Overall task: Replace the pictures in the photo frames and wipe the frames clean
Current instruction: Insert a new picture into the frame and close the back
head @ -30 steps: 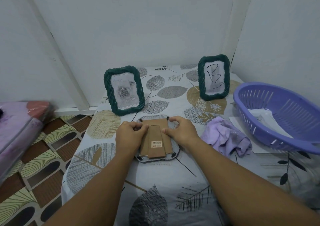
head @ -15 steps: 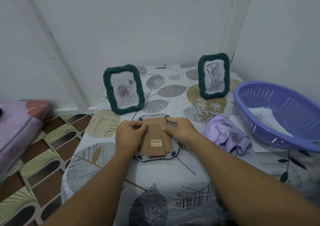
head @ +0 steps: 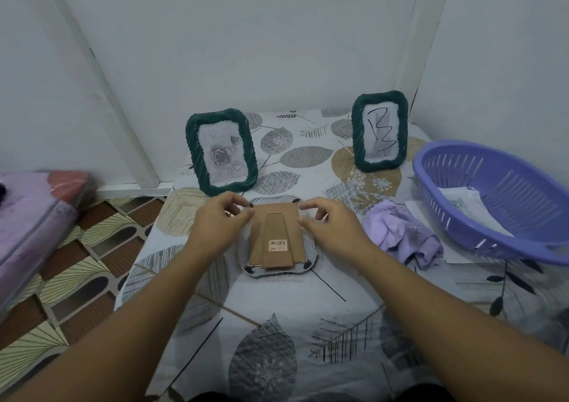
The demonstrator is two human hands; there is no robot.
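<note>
A photo frame [head: 276, 239] lies face down in the middle of the table, its brown cardboard back and folded stand showing, with a barcode sticker on the stand. My left hand [head: 220, 218] is at its top left corner and my right hand [head: 331, 226] at its top right corner. Fingertips of both hands touch the backing's edges near the black corner tabs, gripping nothing. Two green twisted-rim frames stand behind: one with a rose picture [head: 222, 152], one with a hand-drawn "B" [head: 380, 131].
A crumpled purple cloth [head: 400, 232] lies right of the face-down frame. A purple plastic basket [head: 446, 213] holding paper sheets [head: 468, 207] stands at the right edge. The leaf-print tablecloth [head: 277, 309] covers the table, walls close behind. A pink wrapped bundle [head: 27, 216] lies on the left.
Both hands have lifted off the frame's back and moved apart to its top corners. The top edge of the backing and its corner tabs now show.
</note>
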